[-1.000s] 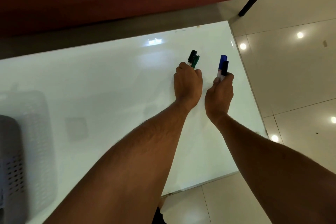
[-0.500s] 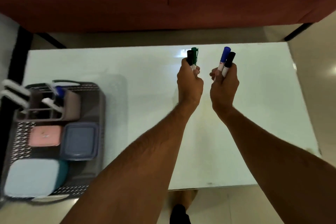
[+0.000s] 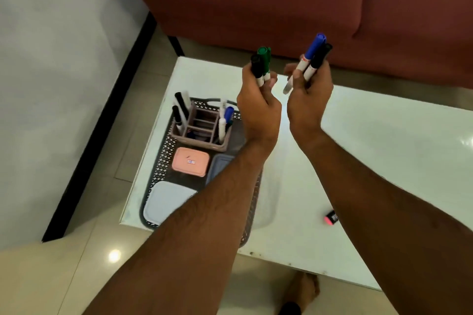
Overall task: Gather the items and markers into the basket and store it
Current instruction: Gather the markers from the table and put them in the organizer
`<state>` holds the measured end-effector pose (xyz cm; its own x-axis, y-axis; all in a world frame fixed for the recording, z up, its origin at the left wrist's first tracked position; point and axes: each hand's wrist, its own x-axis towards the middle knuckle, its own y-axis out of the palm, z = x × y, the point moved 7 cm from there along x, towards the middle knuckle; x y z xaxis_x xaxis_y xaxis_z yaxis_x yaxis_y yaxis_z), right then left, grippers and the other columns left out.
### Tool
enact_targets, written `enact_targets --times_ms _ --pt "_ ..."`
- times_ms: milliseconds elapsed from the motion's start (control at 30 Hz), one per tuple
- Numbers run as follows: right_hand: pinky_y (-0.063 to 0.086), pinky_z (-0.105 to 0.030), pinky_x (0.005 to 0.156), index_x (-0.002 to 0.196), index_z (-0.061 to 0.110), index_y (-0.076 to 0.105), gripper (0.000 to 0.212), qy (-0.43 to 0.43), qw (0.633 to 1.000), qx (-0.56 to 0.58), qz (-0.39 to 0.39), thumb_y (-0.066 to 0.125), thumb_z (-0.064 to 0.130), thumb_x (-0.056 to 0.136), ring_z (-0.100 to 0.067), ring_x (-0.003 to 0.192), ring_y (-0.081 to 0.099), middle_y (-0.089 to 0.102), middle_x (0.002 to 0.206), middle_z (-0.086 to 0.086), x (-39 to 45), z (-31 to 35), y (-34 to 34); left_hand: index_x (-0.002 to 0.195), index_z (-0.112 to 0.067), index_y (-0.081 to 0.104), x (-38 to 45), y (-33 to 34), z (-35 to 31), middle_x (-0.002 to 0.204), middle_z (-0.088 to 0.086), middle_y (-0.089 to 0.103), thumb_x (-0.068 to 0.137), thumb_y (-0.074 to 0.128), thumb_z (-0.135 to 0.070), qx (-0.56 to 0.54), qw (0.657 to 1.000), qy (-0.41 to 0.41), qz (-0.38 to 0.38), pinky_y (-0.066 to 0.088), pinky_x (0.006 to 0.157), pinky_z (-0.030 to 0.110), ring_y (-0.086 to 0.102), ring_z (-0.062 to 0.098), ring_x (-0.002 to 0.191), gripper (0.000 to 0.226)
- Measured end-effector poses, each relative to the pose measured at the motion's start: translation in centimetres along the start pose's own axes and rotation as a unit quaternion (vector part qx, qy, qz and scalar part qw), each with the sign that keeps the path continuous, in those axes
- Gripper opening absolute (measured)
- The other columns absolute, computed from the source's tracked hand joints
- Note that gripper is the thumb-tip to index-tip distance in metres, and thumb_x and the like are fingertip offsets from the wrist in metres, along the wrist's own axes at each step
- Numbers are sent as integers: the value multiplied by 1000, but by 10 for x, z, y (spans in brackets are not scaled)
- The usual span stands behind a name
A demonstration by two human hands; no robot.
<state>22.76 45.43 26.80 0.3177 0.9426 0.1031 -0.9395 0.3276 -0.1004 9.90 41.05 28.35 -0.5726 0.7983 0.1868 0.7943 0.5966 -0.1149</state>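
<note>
Red sofa (image 3: 281, 2): fills the top of the frame, behind the table.
White table (image 3: 384, 148): glossy top, runs from centre to the right edge.
Basket (image 3: 163, 158): dark mesh one at centre left, sitting on the table's left end, partly under your left forearm.
Boxes: a pale blue box (image 3: 166, 202), a pink box (image 3: 190, 161) and a grey-blue box (image 3: 220, 165) lie flat in the basket.
Organizer (image 3: 202, 133): pinkish caddy at the basket's far end, a few markers standing in it.
Left hand (image 3: 258, 107): your fingers are curled tight round a black marker (image 3: 256, 68) and a green marker (image 3: 265, 59), caps up, above the basket's right side.
Right hand (image 3: 307, 102): fist closed on a blue marker (image 3: 311, 50) and another black-capped marker (image 3: 318, 59), just beside the left.
Pink highlighter (image 3: 331, 217): lying alone on the table, lower right.
</note>
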Motion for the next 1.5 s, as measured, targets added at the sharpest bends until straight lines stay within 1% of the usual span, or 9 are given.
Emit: enact_targets --times_ms 67,200,333,400,500,900,1133,1367,1500 --pt "55 -18 83 129 0 55 31 -21 999 30 30 55 -4 98 -17 98 73 74 101 -8 -5 17 29 122 1 55 13 -28 -3 99 8 75 99 55 -1 -4 999 24 -23 57 80 24 72 15 91 23" --pt "59 -29 84 121 -3 56 26 -45 988 66 130 57 -8 96 -27 95 74 75 101 -15 -18 40 90 116 1 57 31 -88 6 96 5 73 97 56 1 -11 997 53 -59 57 77 25 71 14 88 19" --pt "61 -31 88 116 0 58 28 -26 968 44 244 59 -14 92 -29 99 75 72 104 -18 -35 43 140 119 -7 59 37 -133 37 100 -8 73 95 56 2 -14 998 23 -50 60 81 48 74 23 93 25" --pt "61 -39 93 115 3 60 30 -1 958 16 286 62 -15 91 -29 103 76 71 106 -17 -41 32 154 119 -11 59 34 -147 50 100 -16 72 93 57 4 -10 1000 9 -19 60 85 49 74 23 94 30" --pt "60 -43 96 114 4 63 31 15 944 -43 326 67 -12 89 -29 102 76 73 102 -15 -47 10 164 124 -2 59 26 -161 71 106 5 74 94 58 5 -1 999 -27 21 59 94 46 73 22 101 31" --pt "61 -43 93 112 2 70 35 44 910 -184 368 82 -3 80 -26 97 76 77 103 -16 -41 -38 173 115 -1 68 22 -159 115 108 7 75 84 68 -4 48 989 -97 99 57 97 48 72 21 106 32" --pt "61 -46 86 99 0 71 27 13 890 -238 389 82 -3 75 -24 83 68 74 93 -14 -39 -45 177 114 -8 65 21 -153 113 111 -1 71 76 65 19 44 986 -73 146 55 101 40 68 17 113 47" --pt "59 -20 72 109 5 69 44 19 897 -194 397 75 -18 72 -20 94 73 75 102 -13 -42 -42 172 115 -8 64 21 -155 111 112 2 71 79 70 16 29 986 -88 135 58 95 28 69 15 110 44" --pt "62 -25 79 111 1 69 45 9 913 -143 381 73 -21 72 -23 104 72 73 107 -16 -41 -36 166 116 -8 64 21 -156 108 111 2 71 77 74 14 19 988 -91 121 57 93 23 70 14 108 46"
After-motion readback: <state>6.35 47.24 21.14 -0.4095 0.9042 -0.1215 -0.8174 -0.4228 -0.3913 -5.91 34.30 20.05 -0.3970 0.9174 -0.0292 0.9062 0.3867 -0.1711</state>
